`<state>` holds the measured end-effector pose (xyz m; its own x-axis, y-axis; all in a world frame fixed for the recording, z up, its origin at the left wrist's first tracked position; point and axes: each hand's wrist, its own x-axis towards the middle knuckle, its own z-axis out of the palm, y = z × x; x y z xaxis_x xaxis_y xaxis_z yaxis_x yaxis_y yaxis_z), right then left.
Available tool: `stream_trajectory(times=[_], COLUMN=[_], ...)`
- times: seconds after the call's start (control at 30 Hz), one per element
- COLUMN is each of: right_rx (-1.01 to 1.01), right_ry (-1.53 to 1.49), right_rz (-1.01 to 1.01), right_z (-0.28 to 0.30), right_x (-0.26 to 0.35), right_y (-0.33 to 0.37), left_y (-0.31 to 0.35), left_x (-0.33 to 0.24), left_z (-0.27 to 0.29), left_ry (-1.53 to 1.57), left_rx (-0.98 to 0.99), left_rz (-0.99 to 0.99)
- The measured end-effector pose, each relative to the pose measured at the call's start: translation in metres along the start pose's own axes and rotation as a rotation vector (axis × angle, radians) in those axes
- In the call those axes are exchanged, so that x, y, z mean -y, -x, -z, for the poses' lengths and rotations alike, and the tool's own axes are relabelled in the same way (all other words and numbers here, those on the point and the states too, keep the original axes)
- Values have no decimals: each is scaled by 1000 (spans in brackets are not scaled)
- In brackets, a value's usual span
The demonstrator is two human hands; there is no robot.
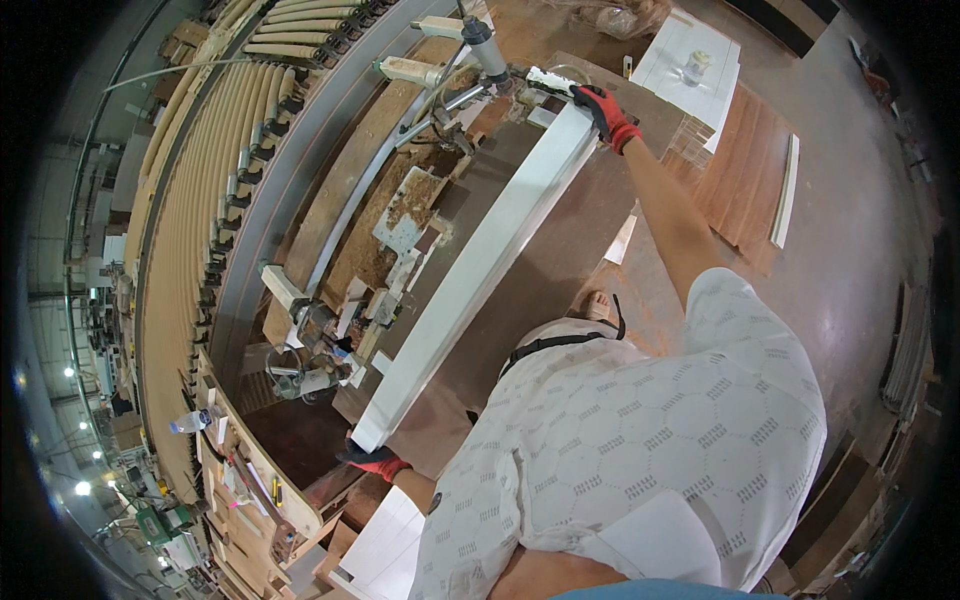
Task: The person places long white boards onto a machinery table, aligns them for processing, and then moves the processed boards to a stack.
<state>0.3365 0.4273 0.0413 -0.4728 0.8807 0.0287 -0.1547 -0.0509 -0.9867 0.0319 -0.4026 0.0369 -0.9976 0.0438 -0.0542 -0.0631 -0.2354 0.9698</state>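
Note:
A long white board (480, 275), thick and beam-like, lies slantwise across a brown worktop (555, 235). My right hand (605, 115), in a red and black glove, closes on its far end at the upper right. At the near end, lower left, my gloved left hand (372, 459) grips the board, with some fingers hidden beneath or behind it. Beside the far end stands a grey cylindrical machine head (483, 48) with hoses. Another machine unit (312, 375) sits left of the near end. Small white offcuts (400, 272) lie along the board's left side.
Beyond the worktop runs a grey machine beam (285, 165) with rows of beige hoses (190, 160). At the lower left a wooden shelf (255, 480) carries tools and a plastic bottle (190, 422). White panels (680, 50) and brown boards (740, 165) are stacked at the right.

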Motion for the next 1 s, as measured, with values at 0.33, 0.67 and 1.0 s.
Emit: stream_trajectory(times=[0.33, 0.67, 1.0], right_rx=[215, 19, -50], right_ry=[277, 42, -228], right_rz=[-243, -310, -98], right_z=[22, 6, 9], right_x=[-2, 15, -74], right_y=[0, 20, -8], left_y=[19, 25, 3], left_x=[-29, -12, 18], left_z=[-38, -43, 16], left_ry=[-9, -23, -648], left_rx=[245, 23, -86], left_rz=[59, -111, -522])
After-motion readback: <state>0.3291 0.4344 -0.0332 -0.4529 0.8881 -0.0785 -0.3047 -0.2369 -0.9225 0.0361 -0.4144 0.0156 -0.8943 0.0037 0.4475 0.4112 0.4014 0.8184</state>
